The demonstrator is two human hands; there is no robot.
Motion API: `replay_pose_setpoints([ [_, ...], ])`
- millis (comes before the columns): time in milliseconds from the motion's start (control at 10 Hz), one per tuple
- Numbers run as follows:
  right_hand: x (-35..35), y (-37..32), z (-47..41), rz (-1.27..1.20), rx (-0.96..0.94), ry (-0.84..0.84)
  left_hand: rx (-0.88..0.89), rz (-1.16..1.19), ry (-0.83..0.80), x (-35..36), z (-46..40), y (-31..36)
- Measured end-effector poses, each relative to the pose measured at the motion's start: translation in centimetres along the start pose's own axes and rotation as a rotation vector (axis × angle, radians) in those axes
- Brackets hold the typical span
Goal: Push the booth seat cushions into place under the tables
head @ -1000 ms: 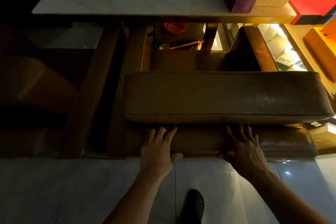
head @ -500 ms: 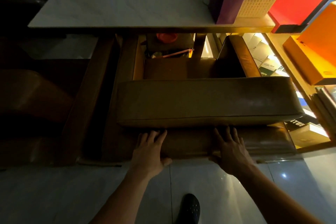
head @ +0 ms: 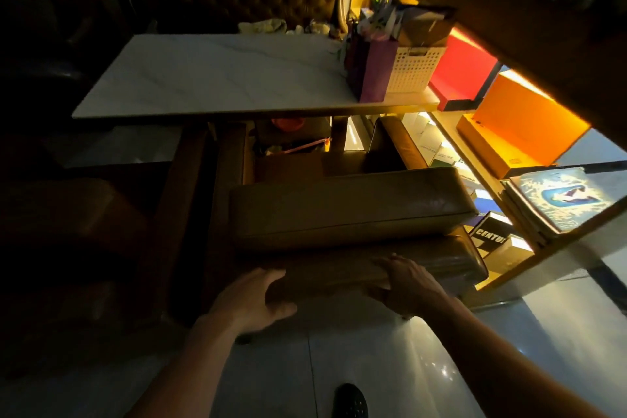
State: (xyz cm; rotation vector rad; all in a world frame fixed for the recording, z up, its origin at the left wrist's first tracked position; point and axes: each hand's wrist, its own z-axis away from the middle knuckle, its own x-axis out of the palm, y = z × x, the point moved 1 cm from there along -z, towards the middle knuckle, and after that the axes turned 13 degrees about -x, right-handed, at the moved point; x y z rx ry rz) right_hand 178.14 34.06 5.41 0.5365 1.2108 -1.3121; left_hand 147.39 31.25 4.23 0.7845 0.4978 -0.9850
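Two long brown leather booth cushions lie stacked on the floor in front of a white marble table (head: 217,78). The upper cushion (head: 349,207) sits further in, toward the table. The lower cushion (head: 451,261) sticks out nearer to me. My left hand (head: 251,299) rests with fingers spread against the lower cushion's near left edge. On that cushion's near side, my right hand (head: 407,285) lies with its fingers curled over the top edge. Whether either hand grips the cushion is hard to tell in the dim light.
A purple bag (head: 373,71) and a white perforated basket (head: 414,68) stand on the table's right end. Lit shelves at right hold red (head: 461,75) and orange boxes (head: 522,119) and books (head: 559,200). Dark booth seating lies left (head: 68,231). My black shoe (head: 349,400) is on the tiled floor.
The view has risen and pulled back, showing the far booth seat and more shelves. Both hands have slid toward the near edge of the lower cushion, the left one moving partly off it.
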Motion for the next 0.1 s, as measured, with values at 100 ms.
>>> replay_pose_setpoints([
  [100, -1.05, -1.85, 2.92, 0.011, -0.003, 0.049, 0.021, -0.009, 0.016, -1.08, 3.52, -0.70],
])
